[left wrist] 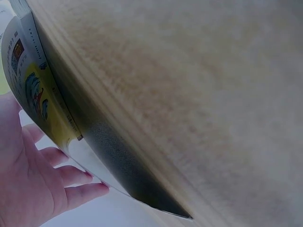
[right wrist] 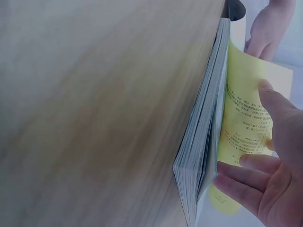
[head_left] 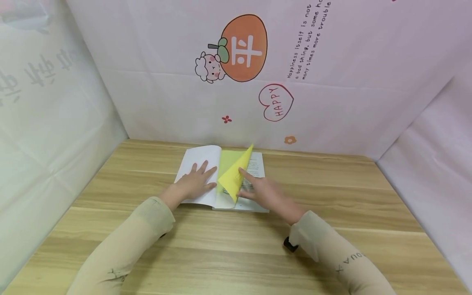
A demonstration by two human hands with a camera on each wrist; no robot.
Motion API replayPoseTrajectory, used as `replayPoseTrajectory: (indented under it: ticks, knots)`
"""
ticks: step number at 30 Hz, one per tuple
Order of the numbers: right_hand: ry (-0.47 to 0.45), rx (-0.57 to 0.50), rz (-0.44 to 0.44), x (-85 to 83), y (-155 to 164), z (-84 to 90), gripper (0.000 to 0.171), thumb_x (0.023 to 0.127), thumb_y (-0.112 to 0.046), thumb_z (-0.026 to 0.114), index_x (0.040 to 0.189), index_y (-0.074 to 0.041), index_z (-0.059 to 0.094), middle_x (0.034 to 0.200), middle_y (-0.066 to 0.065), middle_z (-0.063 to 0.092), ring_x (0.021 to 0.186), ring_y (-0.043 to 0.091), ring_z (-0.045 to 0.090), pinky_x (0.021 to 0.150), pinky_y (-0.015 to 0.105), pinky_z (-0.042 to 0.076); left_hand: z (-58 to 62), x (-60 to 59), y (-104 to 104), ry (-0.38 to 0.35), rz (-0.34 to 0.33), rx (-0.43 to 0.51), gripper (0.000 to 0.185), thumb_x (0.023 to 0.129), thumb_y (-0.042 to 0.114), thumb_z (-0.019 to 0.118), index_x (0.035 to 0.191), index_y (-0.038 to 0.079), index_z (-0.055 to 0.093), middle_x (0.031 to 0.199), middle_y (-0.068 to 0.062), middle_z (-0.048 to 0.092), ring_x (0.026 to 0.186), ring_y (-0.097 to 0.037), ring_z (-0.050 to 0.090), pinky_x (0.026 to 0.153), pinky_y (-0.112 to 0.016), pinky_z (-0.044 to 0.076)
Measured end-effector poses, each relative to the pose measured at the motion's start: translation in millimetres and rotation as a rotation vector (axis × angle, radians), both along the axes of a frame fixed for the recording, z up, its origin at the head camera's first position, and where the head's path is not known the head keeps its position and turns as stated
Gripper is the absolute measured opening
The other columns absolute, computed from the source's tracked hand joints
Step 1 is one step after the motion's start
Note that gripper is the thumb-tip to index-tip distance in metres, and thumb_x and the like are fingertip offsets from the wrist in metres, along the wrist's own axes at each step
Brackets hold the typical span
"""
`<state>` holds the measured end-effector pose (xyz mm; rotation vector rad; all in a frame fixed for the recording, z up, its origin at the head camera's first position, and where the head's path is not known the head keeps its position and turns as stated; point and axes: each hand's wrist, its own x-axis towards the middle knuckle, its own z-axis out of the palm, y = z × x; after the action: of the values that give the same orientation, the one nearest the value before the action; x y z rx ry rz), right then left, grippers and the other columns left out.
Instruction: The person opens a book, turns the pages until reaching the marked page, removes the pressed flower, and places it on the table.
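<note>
An open book (head_left: 200, 157) lies flat on the wooden table (head_left: 236, 254), towards the back. My left hand (head_left: 195, 180) rests on its white left page with straight, spread fingers. A yellow page (head_left: 232, 174) stands lifted and bent over the middle of the book. My right hand (head_left: 258, 188) lies against that page from the right, fingers extended, over the printed right page. The right wrist view shows the book's page block (right wrist: 203, 142), the yellow page (right wrist: 246, 123) and my thumb and fingers (right wrist: 274, 161) spread against it. In the left wrist view the book's colourful cover (left wrist: 33, 94) curves above my left hand (left wrist: 33, 184).
Pale printed backdrop sheets (head_left: 332, 102) wall in the table at the back and on both sides. The book sits close to the rear sheet. Bare wood runs between the book and the table's front edge.
</note>
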<state>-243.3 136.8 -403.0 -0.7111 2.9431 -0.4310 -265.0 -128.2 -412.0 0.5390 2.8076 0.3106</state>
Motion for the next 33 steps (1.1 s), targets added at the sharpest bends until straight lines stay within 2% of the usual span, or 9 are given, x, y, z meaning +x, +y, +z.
replayPoseTrajectory:
  ticks: [3,11,18,24,26,29,33]
  knots:
    - [0.015,0.018,0.016,0.8,-2,-1.6,0.086,0.091,-0.056,0.071,0.161,-0.021,0.036,0.059,-0.005,0.036,0.055,0.013,0.034,0.049,0.027,0.033,0.4,-0.1,-1,-0.001,-0.004,0.000,0.066,0.110,0.045,0.043,0.166,0.018,0.020,0.170,-0.019,0.002,0.150,-0.054,0.006,0.107,-0.076,0.029]
    - [0.005,0.020,0.018,1.3,-8,-2.9,0.077,0.092,-0.053,0.072,0.157,-0.022,0.045,0.059,-0.005,0.037,0.053,0.011,0.032,0.047,0.026,0.028,6.8,0.6,-2,-0.021,-0.013,0.034,0.063,0.110,0.042,0.043,0.165,0.018,0.024,0.170,-0.018,0.002,0.150,-0.053,0.005,0.106,-0.074,0.032]
    - [0.008,0.010,0.038,0.7,-12,-3.0,0.070,0.091,-0.050,0.075,0.150,-0.018,0.054,0.059,-0.005,0.038,0.051,0.009,0.029,0.047,0.025,0.026,10.8,0.3,-7,-0.033,-0.023,0.128,0.061,0.111,0.041,0.042,0.164,0.013,0.028,0.170,-0.020,0.004,0.150,-0.053,0.004,0.116,-0.069,0.018]
    - [0.055,-0.001,0.097,0.0,-12,-6.4,0.064,0.091,-0.046,0.077,0.143,-0.015,0.060,0.061,-0.005,0.046,0.054,0.009,0.036,0.048,0.025,0.029,9.5,-1.1,-9,-0.027,-0.005,0.201,0.058,0.113,0.038,0.036,0.162,0.008,0.028,0.169,-0.021,0.008,0.150,-0.053,0.005,0.118,-0.066,0.015]
    - [0.068,-0.010,0.114,0.1,-12,-7.8,0.061,0.091,-0.044,0.077,0.141,-0.014,0.061,0.068,-0.002,0.057,0.056,0.010,0.041,0.049,0.025,0.032,9.8,-1.4,-8,-0.023,0.009,0.214,0.058,0.113,0.037,0.034,0.163,0.007,0.027,0.169,-0.020,0.009,0.151,-0.052,0.006,0.119,-0.064,0.015]
    - [0.068,-0.020,0.122,0.8,-12,-8.1,0.060,0.091,-0.043,0.078,0.140,-0.013,0.062,0.087,0.005,0.072,0.060,0.013,0.047,0.051,0.026,0.037,10.6,-1.5,-6,-0.009,0.023,0.221,0.059,0.113,0.036,0.033,0.163,0.006,0.024,0.169,-0.020,0.010,0.152,-0.049,0.008,0.120,-0.062,0.015]
    - [0.074,-0.023,0.132,1.7,-14,-6.9,0.060,0.091,-0.043,0.077,0.141,-0.013,0.061,0.119,0.011,0.073,0.071,0.015,0.058,0.060,0.029,0.048,11.7,-0.7,-6,0.021,0.020,0.226,0.061,0.113,0.034,0.038,0.163,0.004,0.022,0.169,-0.020,0.010,0.151,-0.049,0.010,0.120,-0.060,0.017]
